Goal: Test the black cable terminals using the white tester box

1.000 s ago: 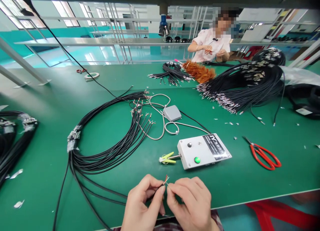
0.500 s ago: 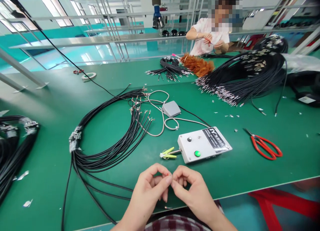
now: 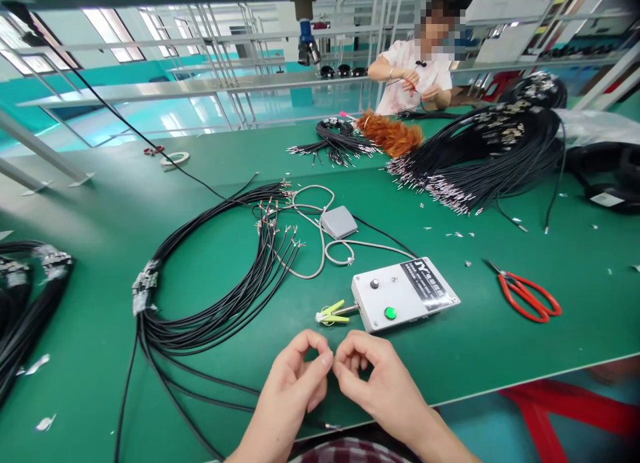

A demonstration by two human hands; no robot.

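My left hand (image 3: 300, 379) is closed in a pinch in front of me. A black cable (image 3: 215, 377) runs from the coiled bundle (image 3: 215, 329) behind its palm, and its end seems to lie in those fingers. Close against it, my right hand (image 3: 367, 366) also pinches thumb to forefinger; whatever tiny thing it grips is hidden. Below the left hand, another cable's stripped end (image 3: 331, 426) lies near the table edge. Just beyond my hands sits a white box (image 3: 395, 293) with a green button and a yellow-green clip (image 3: 333, 313) on its shaft.
Red-handled scissors (image 3: 530, 296) lie at right. A grey pedal (image 3: 339, 221) with its cord is behind the box. Larger cable bundles (image 3: 480, 156) and brown-orange strands (image 3: 390, 133) lie farther back. Across the table (image 3: 450, 369), a person (image 3: 415, 76) handles a cable. More cables (image 3: 30, 296) are at left.
My fingertips have drawn slightly apart, and the small red-orange bit at my left fingertips no longer shows. The view has shifted a little; the table things stay put.
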